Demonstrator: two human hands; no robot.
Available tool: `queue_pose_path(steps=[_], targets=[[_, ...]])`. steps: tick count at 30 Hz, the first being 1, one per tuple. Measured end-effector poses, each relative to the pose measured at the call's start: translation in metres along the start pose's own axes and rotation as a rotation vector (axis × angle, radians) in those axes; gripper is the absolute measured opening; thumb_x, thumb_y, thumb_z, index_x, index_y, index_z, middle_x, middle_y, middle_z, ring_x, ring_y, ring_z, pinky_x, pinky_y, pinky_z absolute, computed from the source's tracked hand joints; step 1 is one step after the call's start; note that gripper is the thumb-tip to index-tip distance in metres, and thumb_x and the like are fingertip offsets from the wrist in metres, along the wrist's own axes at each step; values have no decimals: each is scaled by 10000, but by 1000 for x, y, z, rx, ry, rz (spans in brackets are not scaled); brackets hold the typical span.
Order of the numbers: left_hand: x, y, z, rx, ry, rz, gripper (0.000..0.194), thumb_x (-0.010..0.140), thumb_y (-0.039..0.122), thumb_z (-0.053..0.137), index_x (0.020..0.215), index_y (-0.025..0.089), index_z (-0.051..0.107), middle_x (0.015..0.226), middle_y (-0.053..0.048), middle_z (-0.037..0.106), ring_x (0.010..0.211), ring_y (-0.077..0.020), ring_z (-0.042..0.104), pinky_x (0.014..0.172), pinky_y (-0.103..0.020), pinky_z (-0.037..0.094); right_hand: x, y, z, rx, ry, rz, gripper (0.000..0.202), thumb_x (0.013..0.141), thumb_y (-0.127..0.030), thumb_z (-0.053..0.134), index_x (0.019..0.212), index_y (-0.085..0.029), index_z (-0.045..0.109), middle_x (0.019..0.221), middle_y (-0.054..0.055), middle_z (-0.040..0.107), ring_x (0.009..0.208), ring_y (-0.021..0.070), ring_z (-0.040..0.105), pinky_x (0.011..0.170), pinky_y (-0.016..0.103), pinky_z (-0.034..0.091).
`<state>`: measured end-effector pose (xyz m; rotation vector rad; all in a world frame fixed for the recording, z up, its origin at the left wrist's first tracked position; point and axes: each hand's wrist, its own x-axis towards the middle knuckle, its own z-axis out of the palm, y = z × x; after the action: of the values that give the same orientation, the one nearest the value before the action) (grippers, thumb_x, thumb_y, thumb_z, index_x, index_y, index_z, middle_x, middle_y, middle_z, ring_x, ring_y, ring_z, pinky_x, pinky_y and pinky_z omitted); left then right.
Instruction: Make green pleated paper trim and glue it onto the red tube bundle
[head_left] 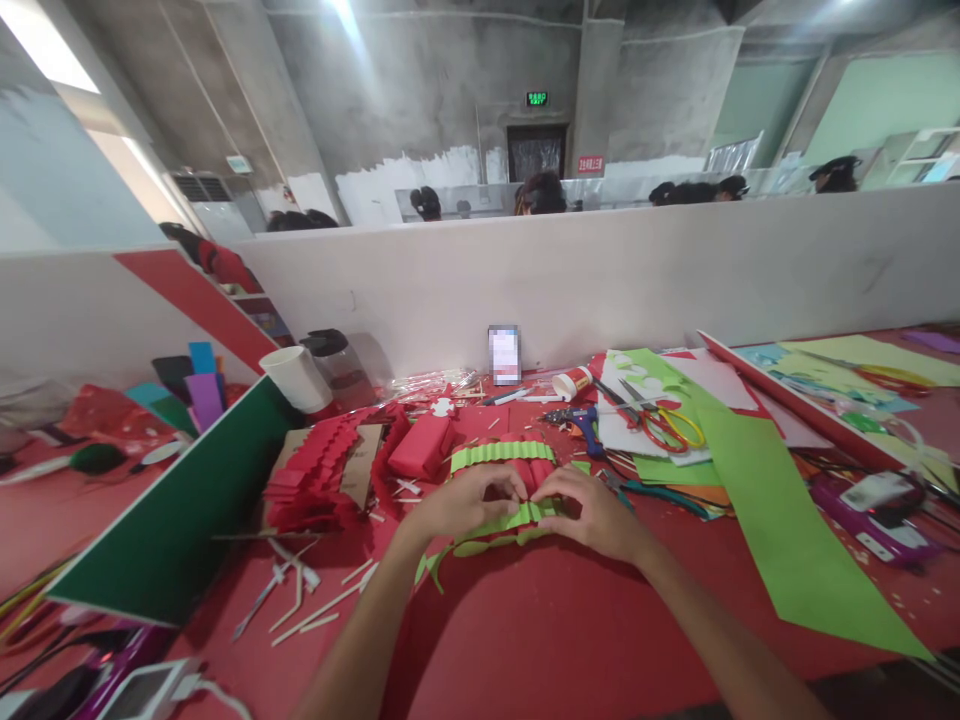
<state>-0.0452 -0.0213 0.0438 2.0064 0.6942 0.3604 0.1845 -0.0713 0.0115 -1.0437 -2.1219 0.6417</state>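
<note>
In the middle of the red table, a red paper piece (534,472) with rounded ridges lies between my hands. Across its far side runs a wavy light-green paper strip (501,456). My left hand (476,502) and my right hand (596,512) meet at the near side, fingers bent and pinched on a second folded green paper strip (525,515). Both hands press this strip near the red ridges. Below it curls a green paper edging (472,548) with rounded tips. The fingers partly hide the ridges.
Left are a red paper box (424,448), pleated red paper (319,470), wooden sticks (315,605) and a green divider (180,510). A glue gun (585,425), scissors (667,425), pliers (660,492) and green paper sheets (780,510) lie right. A phone (505,355) stands behind.
</note>
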Motion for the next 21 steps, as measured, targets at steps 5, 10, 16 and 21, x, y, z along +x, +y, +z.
queue_pose_path(steps=[5, 10, 16, 21], targets=[[0, 1, 0, 6, 16, 5, 242, 858, 387, 574, 942, 163, 611, 905, -40, 627, 797, -149, 563, 722, -252, 463, 0, -1, -2, -3, -9, 12, 235, 811, -339, 693, 1019, -236, 657, 1000, 48, 668, 910, 203, 579, 806, 323, 456], [0, 0, 1, -8, 17, -3, 252, 851, 402, 581, 935, 166, 612, 883, -32, 623, 781, -148, 561, 703, -248, 459, -1, -2, -2, -12, -8, 4, 214, 812, -280, 681, 1020, -235, 654, 998, 49, 671, 905, 203, 583, 804, 325, 458], [1, -1, 1, -3, 20, 13, 267, 855, 412, 581, 941, 161, 611, 872, -30, 615, 758, -137, 547, 692, -240, 443, 0, -2, -1, -14, -3, 9, 227, 815, -295, 684, 1032, -234, 660, 1009, 46, 672, 928, 200, 579, 842, 330, 447], [1, 0, 1, -28, 7, 5, 272, 856, 419, 581, 939, 161, 607, 847, -21, 608, 731, -126, 534, 680, -234, 440, 0, -1, 2, -9, 8, -4, 219, 817, -304, 685, 1023, -230, 674, 1002, 48, 671, 931, 198, 576, 846, 330, 449]])
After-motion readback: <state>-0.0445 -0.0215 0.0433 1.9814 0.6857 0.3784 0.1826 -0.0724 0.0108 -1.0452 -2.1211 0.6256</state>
